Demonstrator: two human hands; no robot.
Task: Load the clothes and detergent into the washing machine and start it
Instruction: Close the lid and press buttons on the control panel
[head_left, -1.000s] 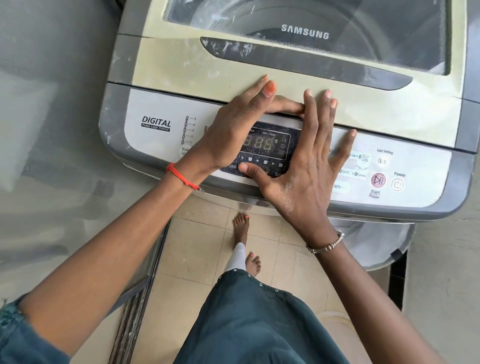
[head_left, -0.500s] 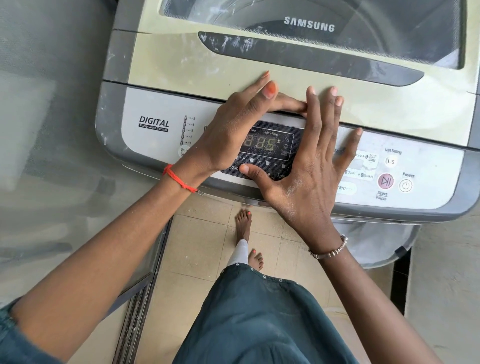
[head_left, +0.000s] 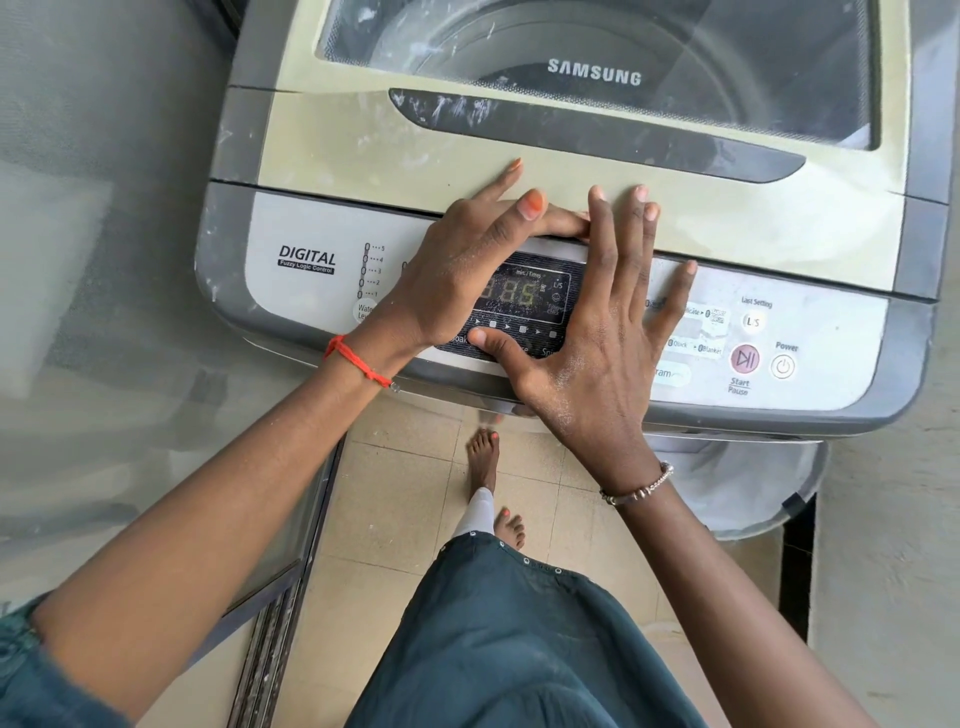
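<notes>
A top-loading washing machine (head_left: 363, 150) stands in front of me with its glass lid (head_left: 727, 57) shut; no clothes or detergent show. Both hands lie flat on the control panel and frame the lit digital display (head_left: 519, 293), which reads 85. My left hand (head_left: 457, 265) covers the panel left of the display, fingers reaching onto the lid's edge. My right hand (head_left: 597, 332) rests on the display's right side, thumb under it. Neither hand holds anything. The red Start/Pause button (head_left: 745, 358) and Power button (head_left: 783, 367) sit uncovered at the right.
A glass sliding door (head_left: 104, 312) with a metal track (head_left: 270, 634) runs along the left. Beige floor tiles (head_left: 405, 488) lie below, where my bare feet stand. A grey wall (head_left: 883, 571) is at the right, and a pale tub (head_left: 753, 488) peeks out under the machine.
The view has drifted slightly, so the machine sits a little differently in frame. Both hands have kept their place around the display.
</notes>
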